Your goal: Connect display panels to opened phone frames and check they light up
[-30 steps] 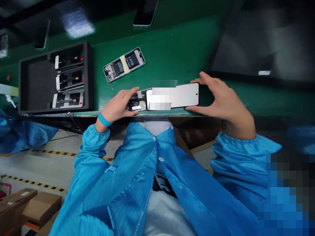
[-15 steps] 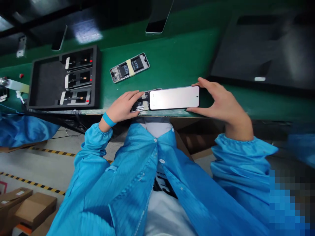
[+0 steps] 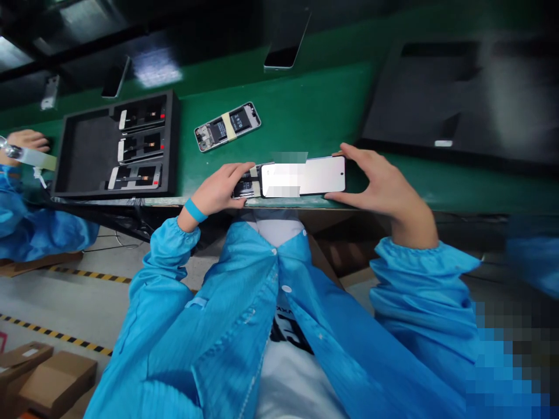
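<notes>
At the bench's front edge, my right hand (image 3: 375, 183) grips the far right end of a lit white phone screen (image 3: 322, 174), thumb and fingers on its two long sides. The screen lies over part of an opened phone body (image 3: 245, 187); a blurred patch covers some of it. Wrapped round the left end of that body is my left hand (image 3: 220, 189), with a blue band at the wrist. Behind them rests a second opened phone body (image 3: 227, 126), its battery showing and a pale tape strip across it.
To the left, a black foam tray (image 3: 168, 174) carries several screen assemblies (image 3: 135, 177). A big black tray (image 3: 410, 110) occupies the right side. Dark phones (image 3: 283, 52) stand at the back. A co-worker's hand (image 3: 28, 141) is at the far left.
My right hand and the lit screen have shifted slightly left, towards my left hand. A co-worker's hand has come into view at the left. The camera view has shifted a little.
</notes>
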